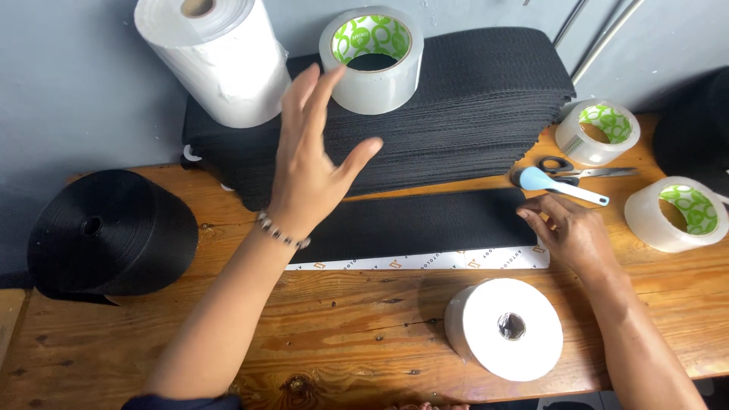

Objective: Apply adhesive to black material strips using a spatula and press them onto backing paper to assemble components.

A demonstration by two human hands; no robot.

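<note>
Laying black strip (425, 224) flat on wooden table (364, 334).
Left hand (311, 163) open, raised near tape roll (372, 61); right hand (569, 228) open, pressing strip's end.

left hand (315, 163): hanging up in the air, fingers spread wide, palm facing away, beaded bracelet sitting on the wrist
right hand (569, 228): lying low, fingers curling loosely, gripping nothing
forearms: both reaching forward, angling inward

Both forearms bare. Left hand (311, 163): beaded bracelet (282, 234) at wrist, dark sleeve edge near elbow. Right hand (571, 231): nothing worn.
</note>
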